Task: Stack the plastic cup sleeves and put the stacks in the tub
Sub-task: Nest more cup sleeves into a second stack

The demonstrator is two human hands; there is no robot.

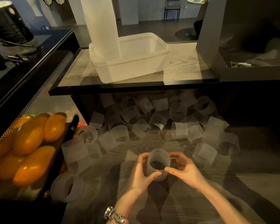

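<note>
At the far left of the frame, a heap of glossy orange oval fruits (31, 143) fills a perforated metal basket (10, 125), no part of the job. Just right of it, low in the frame, loose translucent ribbed plastic cup sleeves (158, 122) lie scattered across the grey wood-grain lower surface (233, 183), some upright, some tipped on their sides, running back under the dark-edged upper shelf (184, 68).

At centre bottom, the left hand (141, 172), with a silver bracelet (113, 215) at the wrist, curls its thumb and fingers round the near rim of one frosted sleeve held up between both hands (158, 164), its mouth turned toward the camera. The right hand (183, 170) grips the same sleeve from the other side, thumb at the rim and fingers wrapped behind.

Above, at upper centre, a tall white ribbed column of stacked sleeves (102, 26) stands in the left end of the translucent white rectangular plastic tub (136, 68); the tub's right part looks free.

The step appears to be starting a fresh stack. It would go best by holding this sleeve lightly so the thin wall stays round, keeping one end consistently up, then nesting the next nearest sleeve squarely, ribs aligned, without forcing it crooked.
</note>
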